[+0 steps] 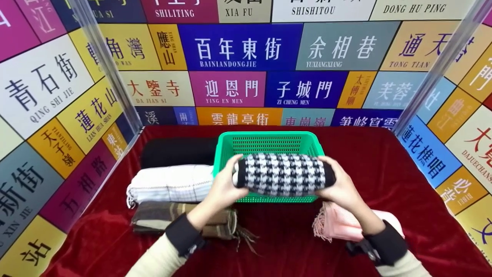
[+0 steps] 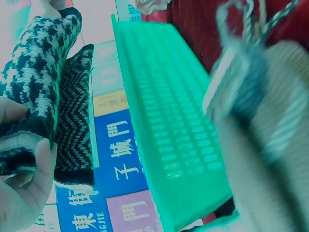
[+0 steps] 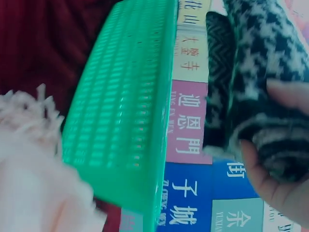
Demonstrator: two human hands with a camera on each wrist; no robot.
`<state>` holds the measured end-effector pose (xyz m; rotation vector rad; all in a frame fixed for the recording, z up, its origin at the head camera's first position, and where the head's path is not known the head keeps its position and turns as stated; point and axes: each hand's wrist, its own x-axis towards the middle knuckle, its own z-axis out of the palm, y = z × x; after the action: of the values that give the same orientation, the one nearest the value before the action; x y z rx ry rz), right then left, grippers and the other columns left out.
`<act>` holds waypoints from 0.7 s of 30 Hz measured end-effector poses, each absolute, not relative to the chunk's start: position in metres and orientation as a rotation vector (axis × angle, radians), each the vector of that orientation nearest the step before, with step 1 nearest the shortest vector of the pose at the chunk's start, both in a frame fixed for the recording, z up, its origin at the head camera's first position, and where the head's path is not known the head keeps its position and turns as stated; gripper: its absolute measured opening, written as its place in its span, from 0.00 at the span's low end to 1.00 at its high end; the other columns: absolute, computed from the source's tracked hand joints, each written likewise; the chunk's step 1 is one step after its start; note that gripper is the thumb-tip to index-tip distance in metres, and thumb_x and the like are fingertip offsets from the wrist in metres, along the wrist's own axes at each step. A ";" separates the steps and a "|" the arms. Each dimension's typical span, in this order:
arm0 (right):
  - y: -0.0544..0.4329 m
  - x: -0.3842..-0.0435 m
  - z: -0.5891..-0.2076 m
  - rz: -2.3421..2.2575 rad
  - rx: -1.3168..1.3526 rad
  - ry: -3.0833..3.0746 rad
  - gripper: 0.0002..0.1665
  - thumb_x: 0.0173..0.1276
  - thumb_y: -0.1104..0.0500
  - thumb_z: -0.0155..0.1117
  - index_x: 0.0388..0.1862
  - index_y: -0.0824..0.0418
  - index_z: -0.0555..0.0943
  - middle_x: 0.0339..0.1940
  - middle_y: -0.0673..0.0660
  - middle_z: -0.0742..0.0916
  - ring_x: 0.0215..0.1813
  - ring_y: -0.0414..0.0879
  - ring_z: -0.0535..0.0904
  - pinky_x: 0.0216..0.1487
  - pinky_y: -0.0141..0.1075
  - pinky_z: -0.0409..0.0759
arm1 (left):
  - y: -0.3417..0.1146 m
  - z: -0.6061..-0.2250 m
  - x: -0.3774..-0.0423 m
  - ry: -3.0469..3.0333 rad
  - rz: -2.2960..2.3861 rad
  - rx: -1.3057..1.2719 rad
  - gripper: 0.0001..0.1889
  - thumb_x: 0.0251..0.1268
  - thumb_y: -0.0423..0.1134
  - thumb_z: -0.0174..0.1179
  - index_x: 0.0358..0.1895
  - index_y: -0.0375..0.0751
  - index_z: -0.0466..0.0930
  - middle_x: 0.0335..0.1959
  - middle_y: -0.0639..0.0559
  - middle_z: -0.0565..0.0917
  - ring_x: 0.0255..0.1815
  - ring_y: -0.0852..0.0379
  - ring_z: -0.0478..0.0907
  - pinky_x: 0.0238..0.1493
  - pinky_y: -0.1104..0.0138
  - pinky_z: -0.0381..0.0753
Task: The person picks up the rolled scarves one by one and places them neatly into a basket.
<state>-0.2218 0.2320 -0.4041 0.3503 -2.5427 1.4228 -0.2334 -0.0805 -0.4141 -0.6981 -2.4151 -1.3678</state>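
A rolled black-and-white houndstooth scarf (image 1: 284, 175) is held level above the green plastic basket (image 1: 276, 199), hiding much of the basket's inside. My left hand (image 1: 226, 182) grips its left end and my right hand (image 1: 340, 181) its right end. Both wrist views show thumb and fingers curled round the roll's ends. In the left wrist view, a zigzag-patterned flap (image 2: 75, 121) hangs loose beside the roll. The right wrist view shows the coiled layers at the scarf's end (image 3: 285, 150), beside the thumb.
Left of the basket lie a black folded cloth (image 1: 178, 152), a white checked scarf (image 1: 169, 182) and a brown plaid scarf (image 1: 165, 219) with fringe. A pink fringed scarf (image 1: 342, 221) lies under my right forearm. Dark red velvet (image 1: 280, 246) covers the table; sign-printed walls (image 1: 238, 46) surround it.
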 end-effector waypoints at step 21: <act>0.204 -0.324 -0.395 1.925 -0.080 -2.421 0.53 0.46 0.84 0.49 0.70 0.50 0.58 0.68 0.60 0.63 0.42 0.47 0.70 0.24 0.29 0.68 | -0.074 -0.400 -0.339 -2.682 -1.681 -0.288 0.48 0.39 0.17 0.58 0.68 0.54 0.55 0.56 0.32 0.71 0.17 0.53 0.75 0.18 0.67 0.76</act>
<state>-0.3239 0.2044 -0.3947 -0.0804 -2.4206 1.9253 -0.3389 -0.0745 -0.3995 -0.2880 -2.6818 -1.6811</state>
